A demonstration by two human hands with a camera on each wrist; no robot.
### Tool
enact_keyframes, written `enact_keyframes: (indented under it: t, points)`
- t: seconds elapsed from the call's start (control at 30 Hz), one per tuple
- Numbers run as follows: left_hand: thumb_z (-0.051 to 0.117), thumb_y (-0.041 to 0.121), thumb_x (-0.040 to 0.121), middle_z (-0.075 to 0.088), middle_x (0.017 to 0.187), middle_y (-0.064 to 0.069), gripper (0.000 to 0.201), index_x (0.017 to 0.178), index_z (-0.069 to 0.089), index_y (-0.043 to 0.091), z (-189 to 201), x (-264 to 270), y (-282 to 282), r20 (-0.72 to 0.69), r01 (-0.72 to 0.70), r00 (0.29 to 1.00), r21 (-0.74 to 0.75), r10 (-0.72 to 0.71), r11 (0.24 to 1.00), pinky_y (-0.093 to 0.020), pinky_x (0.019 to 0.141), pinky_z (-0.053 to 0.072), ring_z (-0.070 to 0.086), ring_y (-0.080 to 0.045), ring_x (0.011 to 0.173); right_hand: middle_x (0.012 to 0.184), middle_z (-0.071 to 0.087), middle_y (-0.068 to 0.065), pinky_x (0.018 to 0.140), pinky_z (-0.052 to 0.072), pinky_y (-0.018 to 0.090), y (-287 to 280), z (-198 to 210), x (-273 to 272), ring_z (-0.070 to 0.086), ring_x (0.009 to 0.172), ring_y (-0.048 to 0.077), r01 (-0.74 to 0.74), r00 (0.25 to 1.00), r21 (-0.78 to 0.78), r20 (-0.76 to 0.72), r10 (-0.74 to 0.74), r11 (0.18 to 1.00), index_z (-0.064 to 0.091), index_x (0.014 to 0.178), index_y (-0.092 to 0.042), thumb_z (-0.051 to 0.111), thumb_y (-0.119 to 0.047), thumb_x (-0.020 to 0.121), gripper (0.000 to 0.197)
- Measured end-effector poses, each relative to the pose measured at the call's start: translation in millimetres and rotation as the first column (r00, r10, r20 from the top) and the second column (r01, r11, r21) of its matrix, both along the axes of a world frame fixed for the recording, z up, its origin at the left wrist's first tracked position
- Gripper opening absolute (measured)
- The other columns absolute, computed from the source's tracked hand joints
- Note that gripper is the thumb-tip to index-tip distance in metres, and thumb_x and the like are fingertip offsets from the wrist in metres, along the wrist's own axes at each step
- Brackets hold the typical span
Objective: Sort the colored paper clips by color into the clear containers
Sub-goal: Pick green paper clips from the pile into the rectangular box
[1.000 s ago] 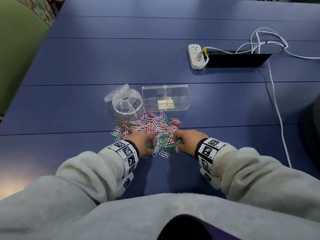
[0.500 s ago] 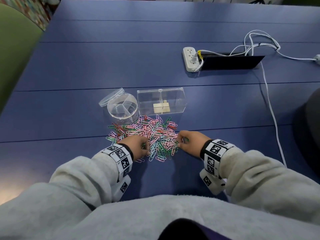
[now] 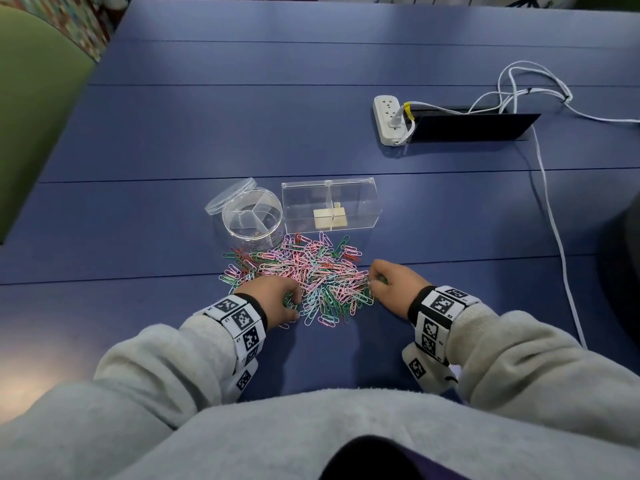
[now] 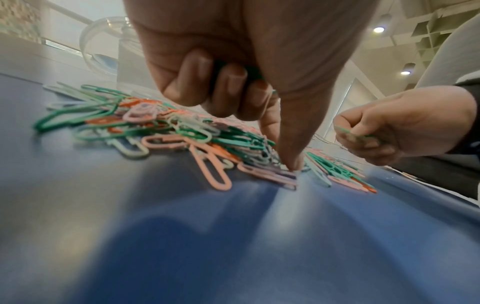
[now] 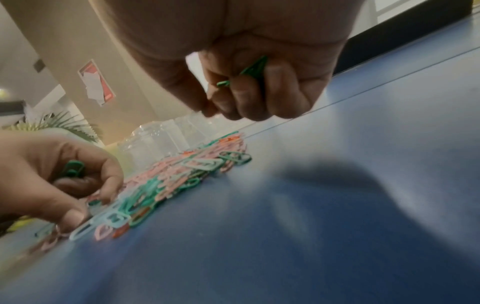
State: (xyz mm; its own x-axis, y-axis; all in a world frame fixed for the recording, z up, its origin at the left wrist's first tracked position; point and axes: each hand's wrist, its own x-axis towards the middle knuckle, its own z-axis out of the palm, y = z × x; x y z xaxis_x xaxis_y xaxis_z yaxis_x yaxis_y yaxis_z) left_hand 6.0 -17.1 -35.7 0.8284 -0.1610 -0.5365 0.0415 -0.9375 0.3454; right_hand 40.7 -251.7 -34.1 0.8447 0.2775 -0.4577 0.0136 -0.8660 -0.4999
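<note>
A heap of pink, green, pale blue and orange paper clips (image 3: 304, 271) lies on the blue table, just in front of a round clear divided container (image 3: 252, 216) and a rectangular clear box (image 3: 330, 204). My left hand (image 3: 277, 299) is at the heap's near left edge, fingers curled round dark green clips (image 4: 253, 71), thumb tip (image 4: 292, 162) pressing down into the heap. My right hand (image 3: 391, 282) is at the heap's right edge, curled round green clips (image 5: 253, 67), thumb and forefinger pinched together.
The round container's lid (image 3: 230, 195) leans against its far left side. A white power strip (image 3: 389, 119) with white cables (image 3: 550, 216) lies far right beside a black cable slot (image 3: 474, 124). A green chair (image 3: 31, 98) stands beyond the table's left edge.
My right hand has drawn a little to the right, off the heap's middle to its edge. My left hand stays at the near left edge. The head camera shifted.
</note>
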Motion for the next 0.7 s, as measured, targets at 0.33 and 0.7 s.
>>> enact_keyframes:
  t: [0.33, 0.7]
  points:
    - [0.070, 0.044, 0.077, 0.053, 0.080, 0.010, 0.029, 0.089, 0.047, 0.028, 2, -5, 6, 0.085, -0.075, 0.994, 0.044, 0.071, 0.996, -0.025, 0.067, 0.040, 0.052, -0.015, 0.078, 0.066, 0.034, 0.004, 0.064, 0.029, 0.031, -14, -1, 3, 0.032, 0.066, 0.018, 0.201, 0.979, 0.130, -0.050, -0.196, 0.971, 0.030, 0.065, -0.017, 0.031, -0.012, 0.096, 0.032]
    - [0.067, 0.039, 0.082, 0.057, 0.084, 0.009, 0.016, 0.077, 0.055, 0.030, -4, -2, 16, 0.047, -0.048, 0.998, -0.001, 0.048, 0.999, -0.023, 0.070, 0.039, 0.054, -0.013, 0.082, 0.057, 0.052, -0.009, 0.043, 0.032, 0.012, -7, 7, -9, 0.042, 0.041, 0.000, 0.171, 0.984, 0.119, -0.076, -0.163, 0.978, 0.053, 0.075, -0.019, 0.048, -0.019, 0.095, 0.021]
